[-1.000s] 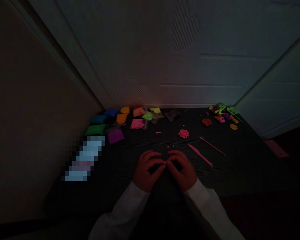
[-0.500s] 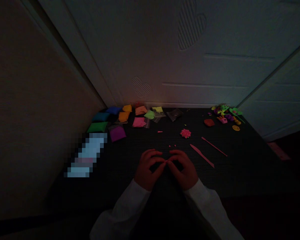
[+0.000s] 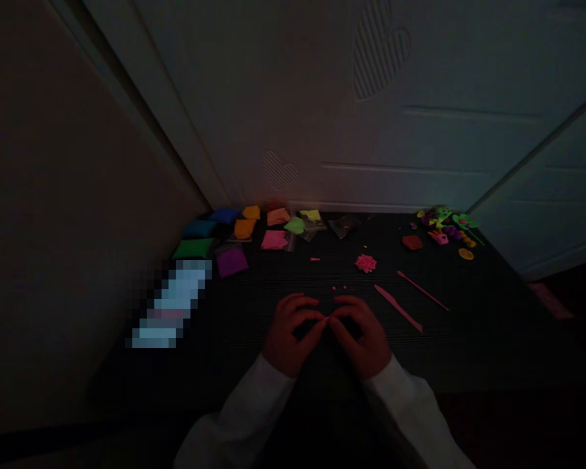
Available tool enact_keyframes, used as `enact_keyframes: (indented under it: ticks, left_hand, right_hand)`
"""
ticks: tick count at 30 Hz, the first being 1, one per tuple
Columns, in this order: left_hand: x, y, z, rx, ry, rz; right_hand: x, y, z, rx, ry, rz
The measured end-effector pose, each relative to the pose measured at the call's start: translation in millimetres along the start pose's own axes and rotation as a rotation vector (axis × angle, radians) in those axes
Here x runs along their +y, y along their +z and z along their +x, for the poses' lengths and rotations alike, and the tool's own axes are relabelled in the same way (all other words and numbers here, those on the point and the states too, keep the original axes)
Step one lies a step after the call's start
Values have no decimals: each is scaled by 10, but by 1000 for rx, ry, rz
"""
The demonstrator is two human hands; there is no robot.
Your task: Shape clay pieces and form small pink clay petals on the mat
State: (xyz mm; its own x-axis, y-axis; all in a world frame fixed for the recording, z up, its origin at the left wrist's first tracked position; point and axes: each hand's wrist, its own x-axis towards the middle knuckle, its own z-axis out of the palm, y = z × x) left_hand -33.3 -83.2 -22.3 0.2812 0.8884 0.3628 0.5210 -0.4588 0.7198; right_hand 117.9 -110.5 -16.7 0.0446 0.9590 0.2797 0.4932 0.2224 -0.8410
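Observation:
My left hand (image 3: 293, 332) and my right hand (image 3: 364, 335) meet fingertip to fingertip over the dark table. Thumbs and forefingers of both pinch one tiny piece of pink clay (image 3: 327, 318), mostly covered by the fingers. Just beyond the hands lie two small pink clay bits (image 3: 334, 288). A pink clay flower with many petals (image 3: 366, 263) sits farther back. To the right of my right hand are a pink plastic modelling knife (image 3: 398, 308) and a thin pink modelling stick (image 3: 422, 290). A small pink cone-shaped piece (image 3: 315, 259) lies behind the left hand.
Clay packets in several colours line the back left, among them a purple packet (image 3: 232, 261) and a green packet (image 3: 193, 248). A pixelated bright screen (image 3: 170, 306) is at the left. Coloured clay figures (image 3: 449, 228) and a reddish lump (image 3: 412, 242) stand back right. A white panel (image 3: 303, 117) rises behind.
The view has shifted slightly, so everything appears a little farther right. Both hands keep their pinch on the pink clay, with hardly any change in the fingers.

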Motion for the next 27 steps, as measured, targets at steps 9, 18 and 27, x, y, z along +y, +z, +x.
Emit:
enact_keyframes:
  ticks: [9,18,27]
  left_hand:
    - [19,-5,-7,2,-13,-29]
    - [-1,-4,-11,13,14,-26]
    - [31,5,1,20,-8,-11]
  right_hand:
    - [-16,1,5,-2,-6,-17]
    - [-6,-3,2,-5,-13,-19]
    - [-9,-13,5,21,-19,-50]
